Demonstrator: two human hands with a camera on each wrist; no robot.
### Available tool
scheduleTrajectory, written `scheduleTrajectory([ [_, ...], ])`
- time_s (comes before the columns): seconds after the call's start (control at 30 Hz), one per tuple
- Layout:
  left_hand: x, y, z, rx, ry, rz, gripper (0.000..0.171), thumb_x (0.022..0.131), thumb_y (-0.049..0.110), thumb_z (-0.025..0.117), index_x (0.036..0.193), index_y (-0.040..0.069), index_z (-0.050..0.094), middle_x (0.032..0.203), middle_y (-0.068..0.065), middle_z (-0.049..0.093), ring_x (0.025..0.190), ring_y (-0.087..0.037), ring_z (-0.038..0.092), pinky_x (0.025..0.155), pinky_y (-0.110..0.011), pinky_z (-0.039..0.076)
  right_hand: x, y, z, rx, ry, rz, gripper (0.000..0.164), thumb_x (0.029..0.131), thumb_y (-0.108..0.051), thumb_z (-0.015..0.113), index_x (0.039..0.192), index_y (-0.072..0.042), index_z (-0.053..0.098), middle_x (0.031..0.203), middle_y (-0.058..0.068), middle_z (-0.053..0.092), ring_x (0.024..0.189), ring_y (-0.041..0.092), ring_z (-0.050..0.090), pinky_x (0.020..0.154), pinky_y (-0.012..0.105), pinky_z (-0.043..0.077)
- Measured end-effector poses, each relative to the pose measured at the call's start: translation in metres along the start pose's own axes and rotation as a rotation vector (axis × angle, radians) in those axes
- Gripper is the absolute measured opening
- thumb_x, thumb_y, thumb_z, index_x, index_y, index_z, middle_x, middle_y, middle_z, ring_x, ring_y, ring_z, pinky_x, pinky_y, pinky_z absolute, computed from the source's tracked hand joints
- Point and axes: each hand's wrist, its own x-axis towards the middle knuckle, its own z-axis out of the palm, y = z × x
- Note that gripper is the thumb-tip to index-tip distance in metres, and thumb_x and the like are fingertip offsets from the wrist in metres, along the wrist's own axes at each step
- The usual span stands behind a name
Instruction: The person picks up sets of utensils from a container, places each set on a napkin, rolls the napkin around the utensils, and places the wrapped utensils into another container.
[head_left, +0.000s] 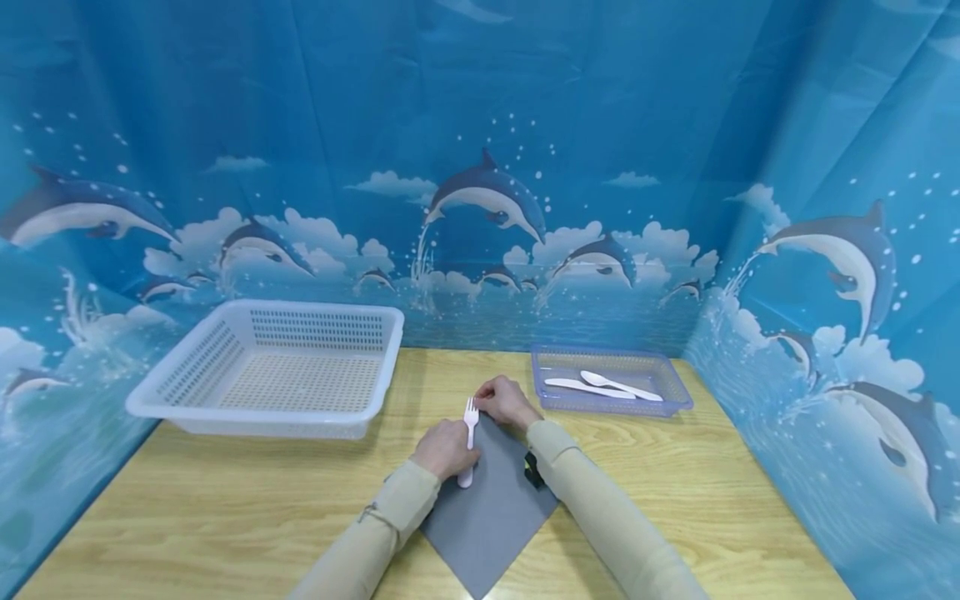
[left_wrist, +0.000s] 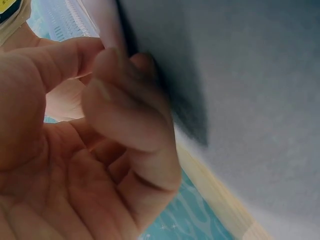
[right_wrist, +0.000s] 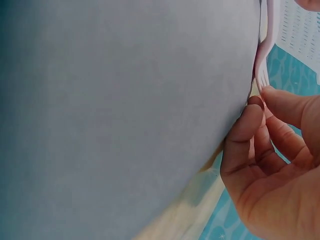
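A grey square napkin (head_left: 487, 508) lies turned like a diamond on the table, one corner toward the person. Along its upper left edge is a pale pink plastic fork (head_left: 471, 429), tines pointing away. My left hand (head_left: 444, 450) pinches the fork together with the napkin's edge; in the left wrist view curled fingers (left_wrist: 130, 115) meet the thumb there. At the far corner, my right hand (head_left: 504, 402) pinches the napkin beside the tines. The right wrist view has its thumb (right_wrist: 285, 102) right at the tine tips, fingertips against the napkin's edge.
A large white perforated basket (head_left: 378, 400) stands at the back left. At the back right, a shallow purple basket (head_left: 678, 387) holds a white spoon (head_left: 618, 385) and a white knife (head_left: 581, 385). Dolphin-printed blue curtain (head_left: 480, 100) encloses the wooden table (head_left: 675, 483) at the back and sides.
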Motion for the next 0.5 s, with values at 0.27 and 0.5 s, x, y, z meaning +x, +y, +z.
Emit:
scheduleTrajectory([
  [0.27,0.0007,0.0006,-0.0006,0.017,0.000,0.004,0.022,0.084,0.012,0.071,0.068,0.006,0.057,0.055,-0.002,0.052,0.046,-0.012,0.050,0.042,-0.023,0.037,-0.0003,0.0005,-0.0006,0.015,0.004,0.002,0.013,0.093,-0.016,0.066,0.095,-0.007,0.074,0.085,0.005,0.069,0.068,0.014,0.057,0.055,0.024,0.046],
  [0.5,0.0002,0.0003,-0.0007,0.018,0.001,0.006,0.022,0.084,0.011,0.070,0.068,0.006,0.056,0.054,-0.002,0.051,0.045,-0.012,0.049,0.041,-0.022,0.037,-0.0006,0.0004,-0.0008,0.025,0.000,0.000,0.013,0.093,-0.016,0.066,0.095,-0.007,0.075,0.085,0.005,0.069,0.068,0.014,0.057,0.056,0.023,0.047],
])
